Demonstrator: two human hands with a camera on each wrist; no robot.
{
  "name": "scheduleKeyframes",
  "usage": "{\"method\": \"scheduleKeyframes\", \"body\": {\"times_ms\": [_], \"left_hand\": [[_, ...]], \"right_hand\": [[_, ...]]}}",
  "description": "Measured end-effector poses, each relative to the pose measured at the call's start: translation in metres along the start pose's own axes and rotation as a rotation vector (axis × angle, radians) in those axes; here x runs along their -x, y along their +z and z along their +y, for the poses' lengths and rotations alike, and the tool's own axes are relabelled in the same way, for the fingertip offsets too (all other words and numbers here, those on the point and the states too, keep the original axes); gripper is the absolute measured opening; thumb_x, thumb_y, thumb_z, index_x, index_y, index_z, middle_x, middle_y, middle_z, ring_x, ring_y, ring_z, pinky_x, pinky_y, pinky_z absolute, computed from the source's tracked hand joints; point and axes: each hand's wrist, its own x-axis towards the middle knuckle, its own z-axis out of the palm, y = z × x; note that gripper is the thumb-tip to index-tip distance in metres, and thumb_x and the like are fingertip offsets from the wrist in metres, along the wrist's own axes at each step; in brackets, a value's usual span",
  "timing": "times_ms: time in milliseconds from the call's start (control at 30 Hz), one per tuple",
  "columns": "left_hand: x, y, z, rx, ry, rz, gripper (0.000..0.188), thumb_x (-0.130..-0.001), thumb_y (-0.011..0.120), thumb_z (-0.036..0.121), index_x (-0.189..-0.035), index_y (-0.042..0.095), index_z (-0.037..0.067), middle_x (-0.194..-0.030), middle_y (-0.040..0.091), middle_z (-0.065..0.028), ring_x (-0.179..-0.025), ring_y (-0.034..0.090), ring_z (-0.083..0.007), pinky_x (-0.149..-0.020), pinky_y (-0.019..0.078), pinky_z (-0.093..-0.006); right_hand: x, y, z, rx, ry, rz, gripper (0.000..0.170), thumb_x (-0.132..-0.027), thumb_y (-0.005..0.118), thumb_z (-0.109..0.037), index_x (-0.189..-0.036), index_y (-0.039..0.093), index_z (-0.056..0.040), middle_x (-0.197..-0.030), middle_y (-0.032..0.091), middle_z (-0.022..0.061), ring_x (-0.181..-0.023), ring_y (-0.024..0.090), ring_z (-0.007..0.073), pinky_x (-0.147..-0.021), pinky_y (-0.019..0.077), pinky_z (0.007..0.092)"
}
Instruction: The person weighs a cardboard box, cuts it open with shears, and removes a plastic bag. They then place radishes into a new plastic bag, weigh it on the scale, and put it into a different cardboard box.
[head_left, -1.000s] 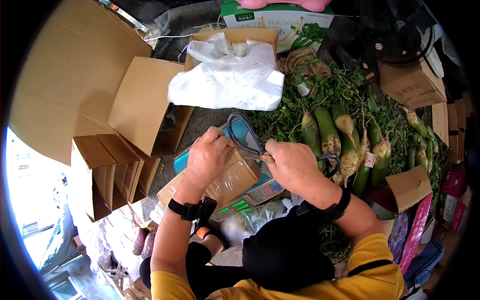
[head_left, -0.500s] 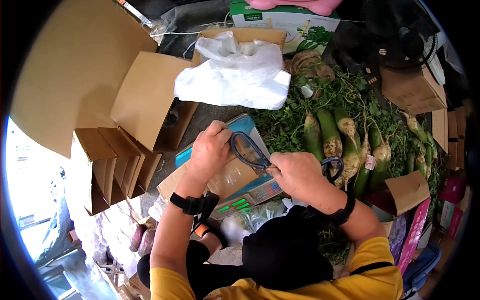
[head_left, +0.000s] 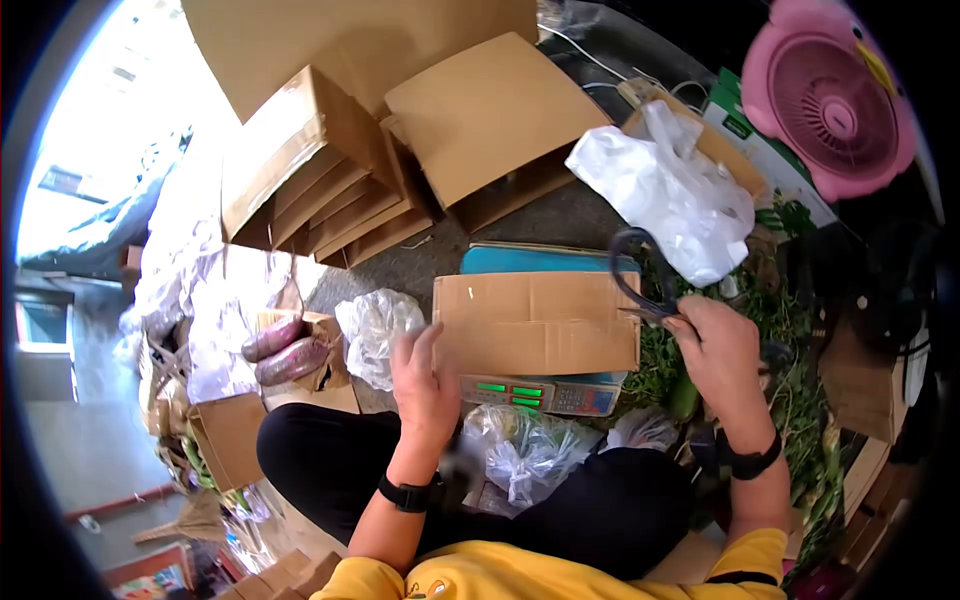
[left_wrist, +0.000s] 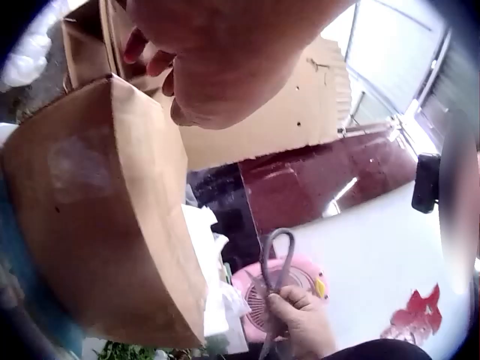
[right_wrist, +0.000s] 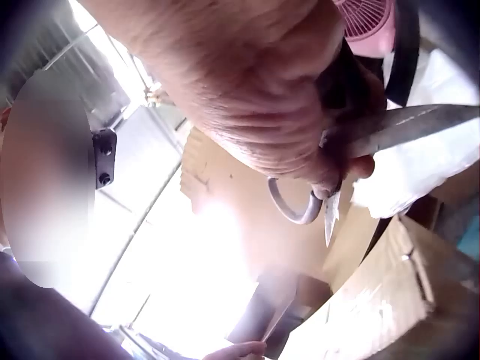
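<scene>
A closed cardboard box (head_left: 535, 325) lies on the blue scale (head_left: 540, 262), whose green display is lit along the near side. My left hand (head_left: 425, 390) is beside the box's left end, its fingers loosely extended and blurred, with nothing in its grasp. In the left wrist view this hand (left_wrist: 225, 64) hangs over the box (left_wrist: 82, 225). My right hand (head_left: 720, 350) grips dark-handled scissors (head_left: 643, 285) around their middle, off the box's right end. One handle loop points away from me. The right wrist view shows the scissors' blades (right_wrist: 420, 126) parted.
Nested open cartons (head_left: 340, 190) and a larger carton (head_left: 500, 115) stand at the back left. White plastic bags (head_left: 680, 190) lie back right, by a pink fan (head_left: 835, 115). Leafy greens (head_left: 800, 420) spread at right. Clear bags (head_left: 525, 445) lie before the scale; purple vegetables (head_left: 290, 360) at left.
The head view has swung left. My left hand has moved off the box's top to its left end. My right hand, still gripping the scissors, has moved away to the right of the box.
</scene>
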Motion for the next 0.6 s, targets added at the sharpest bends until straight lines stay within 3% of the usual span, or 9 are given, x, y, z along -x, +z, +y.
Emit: {"method": "scheduleKeyframes", "body": {"times_ms": [67,267,367,500,600], "left_hand": [[0.015,-0.004,-0.015,0.0,-0.09,-0.055,0.028,-0.077,0.056,0.004,-0.105,0.057,0.002,-0.103,0.054,-0.0167,-0.095,0.051,-0.0354,-0.083,0.0422,-0.0384],[0.028,-0.003,-0.019,0.164,-0.167,-0.039,0.028,-0.078,0.054,-0.001,-0.105,0.053,0.0,-0.105,0.05,-0.0194,-0.096,0.05,-0.0371,-0.083,0.0418,-0.0401],[0.033,-0.003,-0.028,0.266,-0.226,0.001,0.03,-0.075,0.056,-0.005,-0.104,0.052,0.0,-0.105,0.05,-0.019,-0.098,0.049,-0.0374,-0.084,0.0416,-0.0403],[0.035,-0.001,-0.031,0.393,-0.282,-0.013,0.031,-0.073,0.056,-0.005,-0.104,0.052,-0.004,-0.106,0.05,-0.0184,-0.099,0.051,-0.0358,-0.085,0.0423,-0.039],[0.037,-0.001,-0.034,0.425,-0.297,-0.04,0.032,-0.077,0.054,-0.005,-0.109,0.053,-0.003,-0.111,0.048,-0.0157,-0.099,0.053,-0.0294,-0.082,0.0458,-0.0328]], "right_hand": [[-0.026,0.004,-0.024,0.084,-0.255,-0.005,0.011,-0.077,0.06,-0.018,-0.074,0.056,-0.0081,-0.068,0.057,0.0074,-0.067,0.057,0.0269,-0.058,0.0447,0.0381],[-0.079,0.036,-0.11,0.244,-0.713,-0.113,0.006,-0.072,0.058,-0.017,-0.071,0.056,-0.0116,-0.065,0.058,0.0023,-0.066,0.06,0.0188,-0.054,0.0473,0.0315],[-0.085,0.062,-0.14,0.185,-0.852,-0.157,0.006,-0.068,0.059,-0.011,-0.07,0.054,-0.009,-0.064,0.054,0.0045,-0.066,0.057,0.0219,-0.056,0.0454,0.0336],[-0.093,0.084,-0.16,0.219,-1.034,-0.218,0.004,-0.066,0.057,-0.01,-0.067,0.053,-0.0109,-0.064,0.055,0.0031,-0.066,0.057,0.0194,-0.056,0.0436,0.0317],[-0.101,0.097,-0.166,0.235,-1.128,-0.266,0.003,-0.066,0.057,-0.011,-0.065,0.054,-0.0119,-0.063,0.055,0.0021,-0.066,0.058,0.0181,-0.059,0.0426,0.0311]]}}
